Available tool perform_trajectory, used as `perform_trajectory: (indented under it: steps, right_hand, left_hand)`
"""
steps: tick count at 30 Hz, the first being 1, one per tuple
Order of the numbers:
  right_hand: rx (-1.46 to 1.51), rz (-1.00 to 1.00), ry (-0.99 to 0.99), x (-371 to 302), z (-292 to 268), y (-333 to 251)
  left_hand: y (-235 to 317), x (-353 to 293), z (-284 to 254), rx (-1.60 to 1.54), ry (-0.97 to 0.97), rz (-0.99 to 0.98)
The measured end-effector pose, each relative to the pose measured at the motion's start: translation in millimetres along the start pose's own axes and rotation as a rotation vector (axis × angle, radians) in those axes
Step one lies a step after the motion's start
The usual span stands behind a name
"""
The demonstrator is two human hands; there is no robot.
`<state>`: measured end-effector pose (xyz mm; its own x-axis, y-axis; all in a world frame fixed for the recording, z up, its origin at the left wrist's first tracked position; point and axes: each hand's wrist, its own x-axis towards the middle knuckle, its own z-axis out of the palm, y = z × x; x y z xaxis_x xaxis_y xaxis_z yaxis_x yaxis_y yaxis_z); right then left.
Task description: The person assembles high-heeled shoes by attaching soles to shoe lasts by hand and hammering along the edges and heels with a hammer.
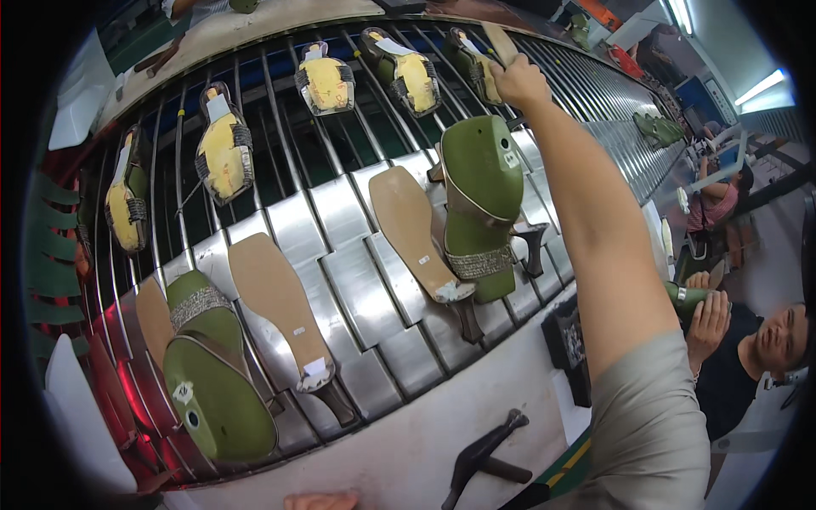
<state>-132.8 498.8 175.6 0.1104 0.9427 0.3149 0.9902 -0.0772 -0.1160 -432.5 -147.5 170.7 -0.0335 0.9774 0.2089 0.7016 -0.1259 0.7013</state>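
Note:
My right hand point(520, 82) reaches far across the metal conveyor and grips a flat tan shoe sole point(500, 41). Beside it lies an upturned shoe upper on a last point(476, 68), its underside yellow. Nearer me, a green shoe last with a glittery strap point(480, 265) rests by a tan heeled sole point(414, 225). Another green last with a strapped upper point(212, 395) lies left, next to a second heeled sole point(279, 297). Only a bit of my left hand point(321, 501) shows at the lower edge; its fingers are mostly cut off.
Several more yellow-bottomed lasted uppers point(225, 157) lie along the conveyor rods point(285, 136). A black hammer point(489, 459) lies on the white bench edge point(408, 450). At right, a co-worker point(735, 365) holds a green shoe. Red light glows on the conveyor's left end.

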Motion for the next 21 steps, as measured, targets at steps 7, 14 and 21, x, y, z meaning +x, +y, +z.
perform_trajectory:
  steps: [7,14,21]
  right_hand:
    - [-0.179,-0.072,-0.103,22,50,-23]
    - [-0.160,-0.112,-0.011,-46,-87,-52]
    - [0.472,-0.209,0.006,-237,-252,-52]
  left_hand:
    - [-3,-2,0,0.071,0.013,-0.015]
    - [-8,-6,10,0.075,0.134,0.027]
    - [-8,-23,13,-0.087,0.286,0.091]
